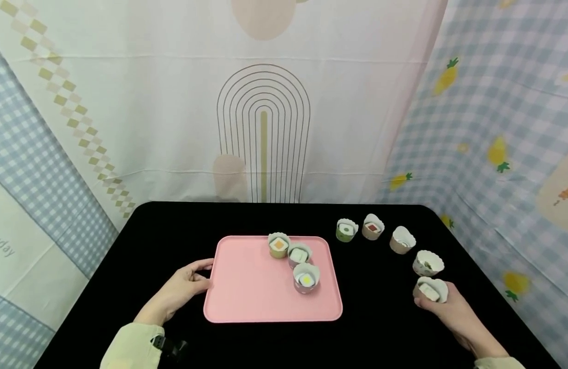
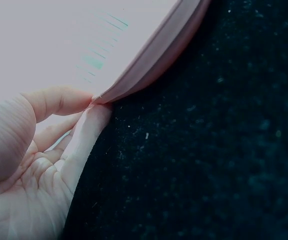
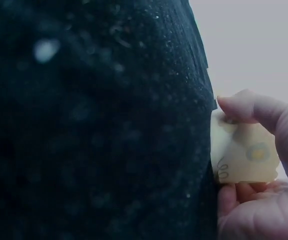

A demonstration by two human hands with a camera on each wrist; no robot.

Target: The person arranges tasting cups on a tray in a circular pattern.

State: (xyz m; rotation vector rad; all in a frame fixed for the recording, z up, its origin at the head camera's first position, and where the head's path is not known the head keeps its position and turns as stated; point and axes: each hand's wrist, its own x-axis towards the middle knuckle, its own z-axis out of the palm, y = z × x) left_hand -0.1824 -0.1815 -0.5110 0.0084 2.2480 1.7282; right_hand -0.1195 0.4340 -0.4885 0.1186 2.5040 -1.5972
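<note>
1. The left hand (image 1: pixel 184 284) is pinching the rim of the pink tray (image 1: pixel 247 292) at its left side, probably steadying it on the worktop (image 1: pixel 173 225).
2. The right hand (image 1: pixel 459 312) is gripping a paper cup (image 1: pixel 440 288) by its outer wall, right of the tray; this hold is leaving the mouth uncovered, likely sparing the white block (image 1: pixel 428 292) inside.
3. Three cups (image 1: pixel 304 288) are sitting grouped on the tray's right part. Four more cups (image 1: pixel 346 237) are standing in an arc beyond the gripped one, presumably within the right hand's reach.
4. The left wrist view is showing thumb and fingers meeting at the rim, a contact less plain from the head.
5. The right wrist view is revealing a ringed yellow dot on the cup wall; only the head view is showing its contents. Whether the cup is touching the worktop: cannot tell.
</note>
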